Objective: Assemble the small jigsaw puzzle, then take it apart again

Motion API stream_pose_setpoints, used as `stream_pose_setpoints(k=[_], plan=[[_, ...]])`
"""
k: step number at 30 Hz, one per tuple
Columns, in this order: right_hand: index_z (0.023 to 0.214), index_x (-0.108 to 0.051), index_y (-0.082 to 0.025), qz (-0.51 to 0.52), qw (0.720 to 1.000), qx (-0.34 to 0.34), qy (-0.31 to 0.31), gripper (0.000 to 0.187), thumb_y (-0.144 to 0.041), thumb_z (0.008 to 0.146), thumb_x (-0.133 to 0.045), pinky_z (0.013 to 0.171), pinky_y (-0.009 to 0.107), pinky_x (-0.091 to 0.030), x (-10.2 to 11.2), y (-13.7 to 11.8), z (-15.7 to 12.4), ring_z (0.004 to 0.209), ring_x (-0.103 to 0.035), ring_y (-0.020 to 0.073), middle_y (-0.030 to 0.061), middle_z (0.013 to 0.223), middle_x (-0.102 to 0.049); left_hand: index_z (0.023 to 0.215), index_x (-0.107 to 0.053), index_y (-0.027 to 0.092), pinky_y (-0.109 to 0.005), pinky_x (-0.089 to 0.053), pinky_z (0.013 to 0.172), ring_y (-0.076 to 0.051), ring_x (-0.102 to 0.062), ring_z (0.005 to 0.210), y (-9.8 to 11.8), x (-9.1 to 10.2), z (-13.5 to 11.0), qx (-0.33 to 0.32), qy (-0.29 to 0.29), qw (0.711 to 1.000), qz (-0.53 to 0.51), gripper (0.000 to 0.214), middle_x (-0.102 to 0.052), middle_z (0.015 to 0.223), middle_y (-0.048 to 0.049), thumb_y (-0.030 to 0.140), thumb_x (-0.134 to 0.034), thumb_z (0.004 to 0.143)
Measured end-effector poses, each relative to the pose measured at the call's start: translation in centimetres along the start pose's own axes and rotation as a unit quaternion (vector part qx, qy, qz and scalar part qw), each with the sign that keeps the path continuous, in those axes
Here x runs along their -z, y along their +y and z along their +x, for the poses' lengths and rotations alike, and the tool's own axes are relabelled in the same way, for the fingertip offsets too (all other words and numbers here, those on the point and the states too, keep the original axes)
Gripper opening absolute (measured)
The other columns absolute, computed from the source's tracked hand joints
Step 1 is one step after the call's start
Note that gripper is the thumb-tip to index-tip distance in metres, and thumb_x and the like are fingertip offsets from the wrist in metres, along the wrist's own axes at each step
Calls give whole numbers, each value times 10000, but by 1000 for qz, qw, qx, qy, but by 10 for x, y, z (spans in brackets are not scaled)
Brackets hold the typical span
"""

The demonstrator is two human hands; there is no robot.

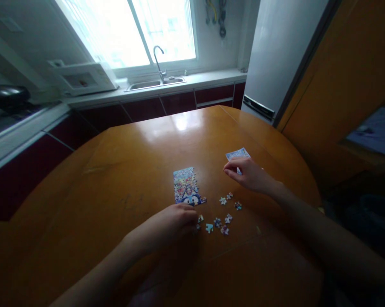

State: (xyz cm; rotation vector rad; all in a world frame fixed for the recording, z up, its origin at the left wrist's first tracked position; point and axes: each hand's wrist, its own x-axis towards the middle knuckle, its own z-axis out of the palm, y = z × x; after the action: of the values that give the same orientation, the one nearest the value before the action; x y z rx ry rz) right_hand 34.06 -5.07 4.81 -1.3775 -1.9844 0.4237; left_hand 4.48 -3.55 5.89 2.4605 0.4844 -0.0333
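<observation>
A partly joined jigsaw puzzle (185, 183) lies on the table, a blue cartoon face along its near edge and its right edge uneven. My left hand (181, 217) rests palm down at that near edge, its fingers curled under; the fingertips and anything beneath them are hidden. My right hand (245, 172) hovers to the right of the puzzle, thumb and fingers brought together in a pinch; whatever is in it is too small to make out. Behind it is a printed picture card (238, 154), partly covered. Several loose puzzle pieces (217, 222) lie scattered between the hands.
The brown wooden table (128, 157) has a rounded edge. Beyond it are a counter with a sink (144, 85) and faucet (160, 64), a white microwave-like appliance (83, 79), and a grey refrigerator (278, 55) at the right.
</observation>
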Motion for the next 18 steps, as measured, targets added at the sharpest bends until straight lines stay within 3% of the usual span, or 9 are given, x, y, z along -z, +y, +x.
stream_pose_setpoints(k=[3,7,13,18], plan=[[838,-705,-175,3,1000,0,-9,131,-204,909,-599,693,284,-411,-1,2,0,728,-576,143,26,782,-647,907,-670,195,-256,-454,709,-141,-584,756,-11,-3,4,-18,148,988,34,186,-644,836,-26,243,-517,1002],[851,-720,-183,-4,999,-6,-32,95,-192,887,-633,693,286,-420,-3,6,-1,711,-586,142,22,773,-661,1018,-654,188,-284,-470,754,-160,-597,836,-37,-14,9,-4,354,935,21,171,-662,889,-43,216,-486,1003],[844,-733,-186,-29,998,-24,-44,79,-158,861,-661,692,297,-435,-6,9,-1,693,-589,146,29,773,-685,1064,-644,176,-328,-485,786,-185,-585,858,-60,-23,10,39,410,910,42,171,-654,895,-54,206,-497,982],[828,-733,-197,-30,997,-60,-35,106,-176,880,-644,663,302,-434,-7,8,-3,675,-585,149,31,776,-686,1106,-651,206,-382,-477,865,-214,-563,955,-58,-24,6,-17,341,935,92,234,-679,990,-62,135,-506,938]])
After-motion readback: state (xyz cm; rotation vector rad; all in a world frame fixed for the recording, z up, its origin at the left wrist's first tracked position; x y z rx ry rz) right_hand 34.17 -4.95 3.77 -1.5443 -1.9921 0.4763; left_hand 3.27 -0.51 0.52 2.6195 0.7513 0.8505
